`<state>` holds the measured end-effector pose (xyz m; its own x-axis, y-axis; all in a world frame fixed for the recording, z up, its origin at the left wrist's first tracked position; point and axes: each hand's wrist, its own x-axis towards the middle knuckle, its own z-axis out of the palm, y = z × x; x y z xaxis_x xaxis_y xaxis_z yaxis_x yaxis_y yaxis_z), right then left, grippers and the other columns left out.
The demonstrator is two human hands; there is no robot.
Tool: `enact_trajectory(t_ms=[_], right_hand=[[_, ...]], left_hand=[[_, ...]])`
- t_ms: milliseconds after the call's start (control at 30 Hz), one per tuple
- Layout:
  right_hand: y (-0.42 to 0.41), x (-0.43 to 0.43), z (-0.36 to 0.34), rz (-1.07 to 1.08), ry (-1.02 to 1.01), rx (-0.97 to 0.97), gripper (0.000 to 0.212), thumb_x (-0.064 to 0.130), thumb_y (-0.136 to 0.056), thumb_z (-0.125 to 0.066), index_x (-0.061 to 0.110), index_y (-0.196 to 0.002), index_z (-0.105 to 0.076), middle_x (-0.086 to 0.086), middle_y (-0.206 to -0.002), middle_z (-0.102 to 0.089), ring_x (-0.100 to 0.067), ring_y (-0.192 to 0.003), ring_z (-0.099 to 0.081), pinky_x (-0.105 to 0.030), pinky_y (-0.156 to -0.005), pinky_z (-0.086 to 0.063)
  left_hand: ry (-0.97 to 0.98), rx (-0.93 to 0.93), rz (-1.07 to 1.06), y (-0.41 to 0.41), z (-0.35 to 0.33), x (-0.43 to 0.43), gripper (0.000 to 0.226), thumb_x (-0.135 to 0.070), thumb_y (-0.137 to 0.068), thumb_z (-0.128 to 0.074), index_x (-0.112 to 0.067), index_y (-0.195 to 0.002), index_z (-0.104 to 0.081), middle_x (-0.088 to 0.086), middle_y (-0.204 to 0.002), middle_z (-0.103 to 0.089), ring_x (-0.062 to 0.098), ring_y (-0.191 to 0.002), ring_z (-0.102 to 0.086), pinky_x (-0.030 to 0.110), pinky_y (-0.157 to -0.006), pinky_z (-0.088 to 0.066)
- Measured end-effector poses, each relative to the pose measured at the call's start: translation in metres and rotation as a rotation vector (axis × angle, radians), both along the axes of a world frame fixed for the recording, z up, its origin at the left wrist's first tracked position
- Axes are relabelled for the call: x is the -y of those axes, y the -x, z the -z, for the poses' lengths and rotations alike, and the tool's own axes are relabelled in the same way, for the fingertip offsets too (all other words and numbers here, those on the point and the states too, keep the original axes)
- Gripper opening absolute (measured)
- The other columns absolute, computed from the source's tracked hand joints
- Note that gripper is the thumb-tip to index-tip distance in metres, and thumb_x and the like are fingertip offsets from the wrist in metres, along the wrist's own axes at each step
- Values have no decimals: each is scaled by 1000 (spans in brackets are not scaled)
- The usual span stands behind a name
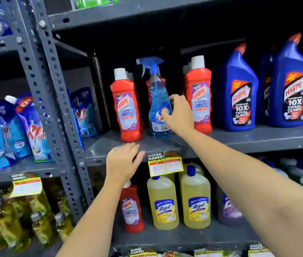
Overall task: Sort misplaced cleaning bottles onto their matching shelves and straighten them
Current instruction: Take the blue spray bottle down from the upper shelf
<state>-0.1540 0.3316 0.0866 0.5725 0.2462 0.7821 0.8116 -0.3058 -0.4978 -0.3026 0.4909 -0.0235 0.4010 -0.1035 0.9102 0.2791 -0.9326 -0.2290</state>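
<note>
A blue spray bottle [157,101] stands upright on the grey middle shelf [258,138] between two red Harpic bathroom cleaner bottles [127,110] [200,97]. My right hand [179,115] wraps its fingers around the spray bottle's right side at label height. My left hand [121,161] lies flat on the shelf's front edge, fingers apart, holding nothing. One shelf lower, a lone red Harpic bottle [132,208] stands beside yellow Lizol bottles [195,199], partly hidden by my left wrist.
Big blue Harpic toilet cleaner bottles [238,93] fill the right of the middle shelf. Blue detergent pouches [35,130] fill the left bay behind a perforated grey upright [54,101]. Price tags [165,166] hang from the shelf lip. Oil bottles [7,219] stand at the lower left.
</note>
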Motion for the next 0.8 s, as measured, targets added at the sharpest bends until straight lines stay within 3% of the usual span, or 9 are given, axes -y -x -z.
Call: enact_trajectory(t_ms=[233, 333, 400, 500, 633, 800], right_hand=[[-21, -25, -18, -26, -19, -244, 89, 55, -75, -73, 11, -142, -34, -14, -139, -44, -31, -125, -50, -45, -98, -46], [-31, -28, -16, -88, -59, -366, 100, 63, -65, -77, 13, -140, -35, -12, -132, -56, -28, -118, -57, -44, -98, -48], [-35, -31, -12, -194, -107, -477, 96, 64, -59, -80, 16, -133, -43, -8, -124, -63, -23, -108, -64, -42, -94, -53], [-37, -35, -9, -352, -86, -574, 75, 45, -61, -88, 14, -120, -53, -5, -118, -67, -18, -101, -66, -37, -92, -56], [-29, -28, -16, -194, -12, -481, 70, 47, -57, -90, 15, -110, -58, 0, -104, -69, -18, -94, -66, -38, -84, -56], [9, 3, -23, -370, -132, -419, 66, 45, -52, -91, 17, -105, -65, 4, -98, -74, -12, -89, -71, -36, -84, -59]], left_hand=[[-96, 93, -33, -10, 2, -11, 55, -47, -102, -34, -13, -92, -76, 4, -93, -75, 22, -82, -71, 33, -63, -51], [-118, 138, -23, -12, 3, -11, 52, -46, -101, -37, -14, -91, -76, 4, -92, -75, 22, -79, -71, 32, -61, -51], [-126, 157, -15, -13, 4, -11, 51, -46, -101, -38, -14, -90, -77, 3, -91, -75, 21, -79, -71, 32, -60, -52], [-146, 177, -12, -14, 3, -13, 50, -46, -101, -39, -15, -89, -76, 2, -90, -75, 20, -79, -71, 31, -60, -50], [-141, 191, -8, -14, 4, -12, 50, -46, -101, -39, -16, -89, -76, 1, -90, -75, 20, -79, -71, 30, -61, -49], [-36, 101, -8, -10, 6, -10, 48, -46, -101, -39, -14, -95, -75, 3, -96, -74, 23, -83, -70, 34, -68, -47]])
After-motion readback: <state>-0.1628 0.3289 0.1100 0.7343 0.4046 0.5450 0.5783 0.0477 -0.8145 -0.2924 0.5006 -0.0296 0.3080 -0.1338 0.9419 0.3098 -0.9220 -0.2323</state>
